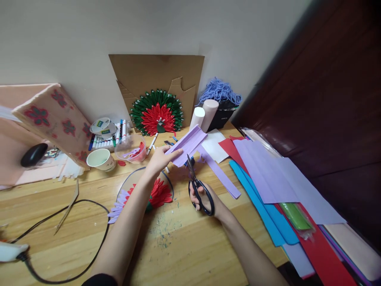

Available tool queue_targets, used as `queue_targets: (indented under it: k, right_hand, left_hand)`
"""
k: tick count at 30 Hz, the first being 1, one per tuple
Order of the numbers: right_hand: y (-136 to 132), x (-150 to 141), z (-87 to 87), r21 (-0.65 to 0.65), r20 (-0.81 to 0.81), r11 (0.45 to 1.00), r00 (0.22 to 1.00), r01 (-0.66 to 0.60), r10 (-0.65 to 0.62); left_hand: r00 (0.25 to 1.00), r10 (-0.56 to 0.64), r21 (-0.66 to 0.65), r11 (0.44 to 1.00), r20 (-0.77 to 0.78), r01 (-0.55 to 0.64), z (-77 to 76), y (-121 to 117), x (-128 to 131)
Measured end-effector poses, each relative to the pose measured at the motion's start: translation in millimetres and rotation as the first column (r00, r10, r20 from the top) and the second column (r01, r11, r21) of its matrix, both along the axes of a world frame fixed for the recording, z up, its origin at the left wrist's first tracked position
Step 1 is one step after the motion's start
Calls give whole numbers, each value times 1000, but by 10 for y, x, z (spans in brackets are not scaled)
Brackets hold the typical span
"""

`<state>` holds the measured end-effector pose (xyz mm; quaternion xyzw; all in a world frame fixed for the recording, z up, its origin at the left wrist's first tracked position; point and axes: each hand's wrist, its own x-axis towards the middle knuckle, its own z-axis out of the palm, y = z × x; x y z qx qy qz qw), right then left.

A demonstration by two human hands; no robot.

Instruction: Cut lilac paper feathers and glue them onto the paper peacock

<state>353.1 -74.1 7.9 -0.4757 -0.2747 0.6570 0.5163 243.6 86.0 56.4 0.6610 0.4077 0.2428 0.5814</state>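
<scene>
My left hand point(163, 159) pinches a folded piece of lilac sheet point(188, 143) and holds it up over the table. In my right hand point(208, 200) are black-handled scissors point(193, 174), their blades pointing up at the lower edge of that lilac piece. The blades look nearly closed; whether they touch the sheet I cannot tell. A long lilac strip point(222, 174) lies just right of the scissors. Under my left forearm sits a round piece with red petals point(162, 192) and lilac petals point(118, 206), partly hidden by the arm.
Behind stands cardboard point(160, 71) bearing a green and red petal fan point(160, 113). A paper cup point(101, 160), a clear bowl point(131, 149) and markers point(122, 131) are at the back left. Coloured sheets point(268, 171) pile up on the right. A black cable point(104, 238) loops at left.
</scene>
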Motion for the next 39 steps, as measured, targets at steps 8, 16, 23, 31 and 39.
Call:
queue_targets:
  k: [8,16,23,31,39]
  right_hand:
    - [-17,-13,81,-95,93,994,994,-47,56]
    - [-50,11,55,-101,131,988,983,-116,129]
    - [-81,22,-8,30,125,973,967,-227,221]
    - [-79,3,-54,45,11,977,978,-208,208]
    - [-61,-12,142,-7,182,975,958,-222,220]
  left_hand:
    - [989,63,-59,997,136,-56,-20,21,-19]
    - [991,107,69,991,74,-112,-104,30,-17]
    - [998,55,324,944,14,-56,-91,-8,9]
    - [1000,-23,318,948,5,20,-72,-63,42]
    - [999,-46,316,948,-12,47,-46,-31,-2]
